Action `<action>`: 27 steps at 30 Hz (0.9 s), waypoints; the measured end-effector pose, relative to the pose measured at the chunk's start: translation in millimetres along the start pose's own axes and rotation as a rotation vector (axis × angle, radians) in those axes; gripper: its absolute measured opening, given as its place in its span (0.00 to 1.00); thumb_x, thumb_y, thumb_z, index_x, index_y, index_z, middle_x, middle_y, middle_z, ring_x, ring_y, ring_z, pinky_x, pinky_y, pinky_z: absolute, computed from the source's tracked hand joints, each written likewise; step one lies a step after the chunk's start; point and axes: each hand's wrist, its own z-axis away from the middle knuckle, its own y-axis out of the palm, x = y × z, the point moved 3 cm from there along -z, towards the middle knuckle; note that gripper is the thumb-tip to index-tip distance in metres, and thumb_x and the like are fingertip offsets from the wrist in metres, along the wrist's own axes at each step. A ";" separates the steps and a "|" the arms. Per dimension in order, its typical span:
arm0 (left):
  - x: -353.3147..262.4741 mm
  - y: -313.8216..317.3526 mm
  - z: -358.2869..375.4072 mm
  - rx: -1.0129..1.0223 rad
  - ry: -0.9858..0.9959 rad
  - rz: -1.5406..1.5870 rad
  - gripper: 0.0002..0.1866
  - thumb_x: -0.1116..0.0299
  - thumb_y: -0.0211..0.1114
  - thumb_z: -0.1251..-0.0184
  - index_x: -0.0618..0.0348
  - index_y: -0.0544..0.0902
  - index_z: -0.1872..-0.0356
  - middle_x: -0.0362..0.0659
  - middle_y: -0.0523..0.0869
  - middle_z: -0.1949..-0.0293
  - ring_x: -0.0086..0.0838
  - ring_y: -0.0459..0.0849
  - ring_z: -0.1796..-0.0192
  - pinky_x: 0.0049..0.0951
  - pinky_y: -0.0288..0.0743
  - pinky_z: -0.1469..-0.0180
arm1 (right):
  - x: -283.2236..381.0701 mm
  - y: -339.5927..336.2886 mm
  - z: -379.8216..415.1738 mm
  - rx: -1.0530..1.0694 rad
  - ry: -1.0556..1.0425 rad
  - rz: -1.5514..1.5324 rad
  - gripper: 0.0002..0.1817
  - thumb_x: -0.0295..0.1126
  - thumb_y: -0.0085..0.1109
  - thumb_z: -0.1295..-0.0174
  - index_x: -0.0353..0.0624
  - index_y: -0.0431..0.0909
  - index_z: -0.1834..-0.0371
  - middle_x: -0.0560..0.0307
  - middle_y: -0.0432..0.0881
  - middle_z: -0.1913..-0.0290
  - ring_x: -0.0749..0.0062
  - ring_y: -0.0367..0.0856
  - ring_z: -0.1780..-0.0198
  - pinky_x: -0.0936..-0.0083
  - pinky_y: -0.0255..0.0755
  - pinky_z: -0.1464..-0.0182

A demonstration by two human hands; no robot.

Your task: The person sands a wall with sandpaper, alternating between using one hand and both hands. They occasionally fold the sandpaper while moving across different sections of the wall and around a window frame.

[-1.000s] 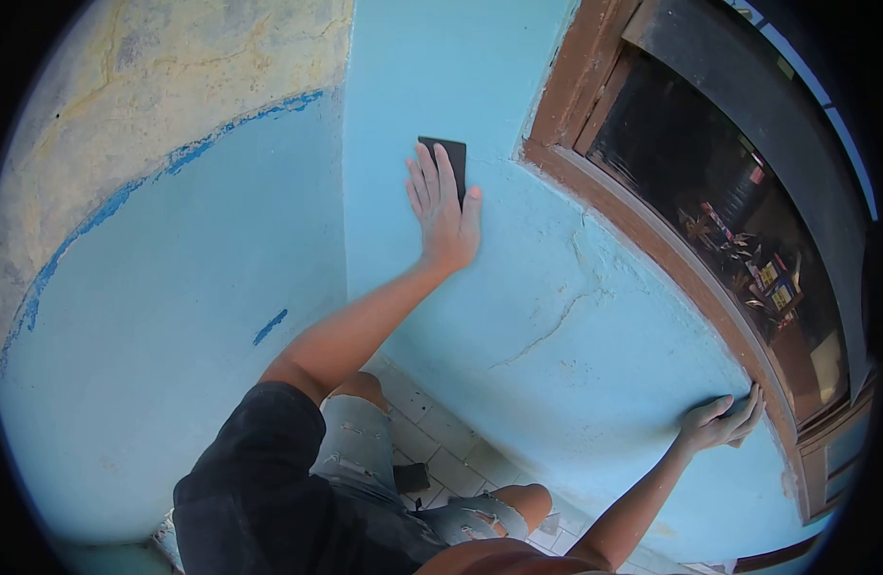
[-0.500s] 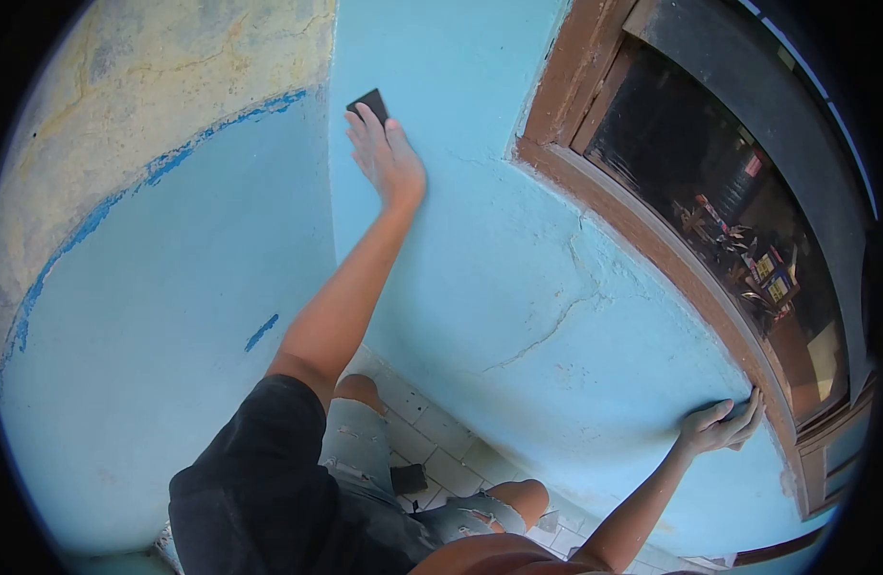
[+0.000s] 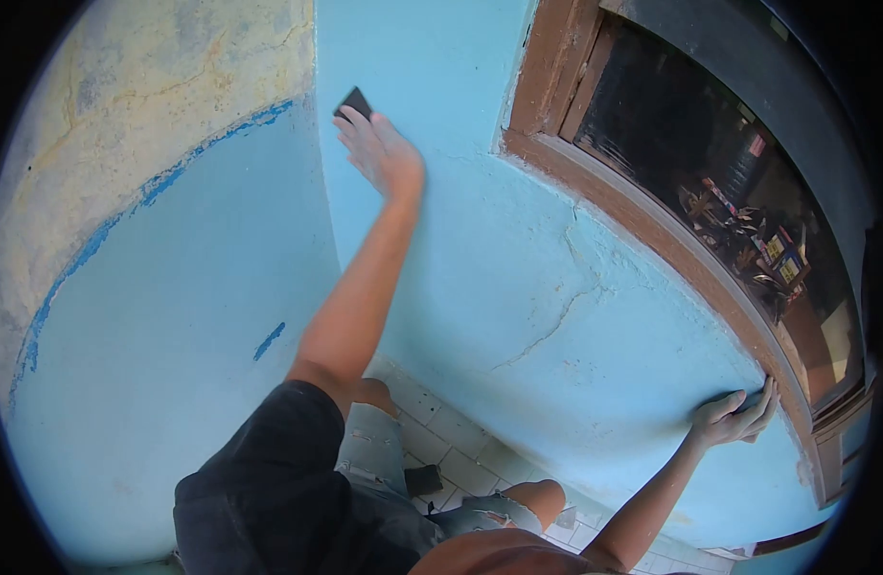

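Observation:
My left hand [image 3: 384, 158] lies against the light blue wall [image 3: 441, 259], close to the inner corner. Under its fingertips is a black sanding pad [image 3: 353, 102], pressed to the wall with one corner sticking out past the fingers. Low on the right, my right hand [image 3: 733, 419] rests where the wall meets the brown window frame [image 3: 642, 216]. Its fingers stretch up to the frame's edge, the thumb stands apart, and nothing shows in it. Pale dust coats both hands.
Cracks [image 3: 566, 316] run through the wall below the window. On the left wall, bare patchy plaster [image 3: 163, 86] borders a darker blue paint edge [image 3: 101, 235]. Behind the window glass are assorted items [image 3: 748, 235]. A dark block [image 3: 423, 479] lies on the tiled floor [image 3: 460, 431] between my knees.
The camera view has turned a little. My left hand and the sanding pad have hardly shifted on the wall, and my right hand stays at the window frame.

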 end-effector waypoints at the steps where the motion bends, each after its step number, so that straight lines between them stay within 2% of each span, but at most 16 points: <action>1: -0.9 5.3 35.4 0.034 0.036 -0.038 0.35 0.52 0.38 0.11 0.60 0.45 0.14 0.59 0.41 0.14 0.58 0.39 0.13 0.60 0.33 0.16 | 0.3 -0.6 -0.4 -0.011 0.004 -0.010 0.29 0.53 0.42 0.19 0.45 0.77 0.28 0.56 0.78 0.28 0.61 0.70 0.24 0.59 0.53 0.27; 3: -9.6 4.9 137.6 0.285 0.208 -0.111 0.37 0.51 0.39 0.12 0.62 0.42 0.14 0.61 0.40 0.14 0.61 0.36 0.13 0.62 0.27 0.17 | -1.1 0.5 -1.2 -0.016 0.001 -0.020 0.29 0.53 0.42 0.19 0.45 0.77 0.28 0.56 0.78 0.29 0.62 0.70 0.24 0.59 0.53 0.27; 4: -7.2 1.8 137.9 0.286 0.212 -0.112 0.37 0.51 0.39 0.12 0.62 0.42 0.14 0.61 0.40 0.14 0.61 0.36 0.13 0.62 0.27 0.17 | -0.9 -1.0 -0.9 -0.012 -0.020 -0.025 0.30 0.53 0.43 0.19 0.44 0.77 0.28 0.57 0.78 0.29 0.62 0.70 0.24 0.60 0.53 0.27; 6: -5.9 -1.5 147.0 0.359 0.457 -0.146 0.38 0.50 0.39 0.13 0.62 0.42 0.14 0.61 0.40 0.14 0.61 0.36 0.13 0.61 0.25 0.17 | -3.1 -3.6 -2.7 0.009 -0.049 -0.017 0.30 0.53 0.43 0.19 0.44 0.77 0.28 0.56 0.78 0.29 0.62 0.71 0.25 0.60 0.53 0.27; 8: -11.5 -4.2 82.2 0.274 0.395 -0.102 0.37 0.50 0.37 0.12 0.62 0.42 0.14 0.60 0.40 0.14 0.59 0.36 0.13 0.60 0.26 0.17 | -5.7 -5.1 -2.7 0.022 -0.061 0.005 0.30 0.52 0.43 0.19 0.44 0.77 0.28 0.56 0.78 0.30 0.62 0.71 0.25 0.61 0.53 0.27; 10: -0.7 -3.9 2.4 0.100 0.099 -0.056 0.36 0.52 0.37 0.11 0.61 0.43 0.14 0.58 0.40 0.13 0.56 0.37 0.13 0.59 0.27 0.16 | -4.7 -4.1 -4.1 0.023 -0.080 -0.012 0.29 0.51 0.43 0.19 0.43 0.77 0.28 0.56 0.78 0.30 0.62 0.71 0.25 0.61 0.53 0.26; 11: -3.8 -2.9 5.5 0.106 0.107 -0.064 0.36 0.52 0.37 0.11 0.61 0.43 0.14 0.58 0.40 0.13 0.56 0.37 0.13 0.59 0.27 0.16 | -3.3 -3.8 -3.7 0.015 -0.073 -0.006 0.29 0.50 0.44 0.20 0.42 0.78 0.29 0.56 0.78 0.29 0.61 0.71 0.25 0.62 0.54 0.26; 13: -9.4 -0.6 20.1 0.058 -0.001 -0.048 0.34 0.56 0.38 0.11 0.61 0.43 0.14 0.57 0.40 0.13 0.54 0.38 0.12 0.58 0.29 0.16 | -1.1 -3.5 -2.7 0.004 -0.065 -0.022 0.28 0.49 0.44 0.20 0.42 0.78 0.29 0.55 0.78 0.29 0.61 0.72 0.25 0.63 0.55 0.26; 15: -15.8 3.7 106.7 0.272 0.302 -0.182 0.39 0.54 0.43 0.14 0.60 0.39 0.14 0.59 0.36 0.13 0.58 0.34 0.13 0.61 0.26 0.17 | 0.3 -3.1 -5.5 -0.025 -0.082 -0.045 0.27 0.47 0.46 0.21 0.42 0.78 0.29 0.55 0.78 0.29 0.60 0.72 0.26 0.65 0.56 0.27; 16: -12.0 -1.3 147.2 0.378 0.527 -0.192 0.43 0.51 0.48 0.16 0.61 0.38 0.14 0.60 0.34 0.14 0.61 0.32 0.13 0.61 0.24 0.17 | 1.2 -3.9 -4.4 -0.022 -0.069 -0.038 0.27 0.47 0.46 0.21 0.42 0.78 0.29 0.55 0.78 0.29 0.60 0.72 0.26 0.65 0.56 0.27; 18: -5.0 -6.3 143.1 0.451 0.643 -0.169 0.44 0.48 0.48 0.16 0.63 0.39 0.14 0.61 0.35 0.14 0.61 0.32 0.13 0.61 0.22 0.18 | -0.3 -5.9 -5.3 0.010 -0.094 -0.011 0.27 0.46 0.46 0.21 0.42 0.78 0.29 0.55 0.79 0.29 0.61 0.72 0.26 0.65 0.56 0.27; 20: -12.5 -10.4 88.8 0.395 0.569 -0.142 0.43 0.46 0.45 0.15 0.65 0.40 0.15 0.61 0.35 0.14 0.60 0.32 0.13 0.60 0.21 0.18 | -2.4 -5.4 -5.7 0.022 -0.107 -0.002 0.27 0.46 0.46 0.21 0.42 0.78 0.28 0.55 0.79 0.30 0.61 0.72 0.26 0.65 0.56 0.27; 22: -8.6 -6.2 17.1 0.205 0.198 0.023 0.43 0.45 0.44 0.15 0.63 0.41 0.14 0.61 0.36 0.14 0.60 0.33 0.13 0.60 0.22 0.18 | -1.7 -4.7 -6.2 -0.002 -0.107 -0.020 0.27 0.46 0.46 0.21 0.42 0.78 0.28 0.55 0.79 0.30 0.62 0.73 0.26 0.65 0.55 0.27; 25: -18.2 3.8 46.1 0.138 0.194 0.000 0.43 0.45 0.43 0.16 0.66 0.43 0.15 0.64 0.39 0.14 0.65 0.34 0.14 0.64 0.24 0.18 | 4.4 -3.8 -3.2 -0.012 -0.049 -0.017 0.26 0.45 0.46 0.21 0.43 0.78 0.29 0.56 0.79 0.30 0.62 0.72 0.26 0.65 0.55 0.26; 27: -23.6 3.9 132.4 0.323 0.468 -0.084 0.46 0.40 0.43 0.17 0.68 0.44 0.15 0.67 0.39 0.15 0.67 0.34 0.15 0.66 0.24 0.19 | 8.0 -1.6 -5.6 -0.012 -0.008 -0.014 0.26 0.45 0.46 0.21 0.43 0.78 0.29 0.57 0.79 0.29 0.62 0.71 0.25 0.64 0.54 0.26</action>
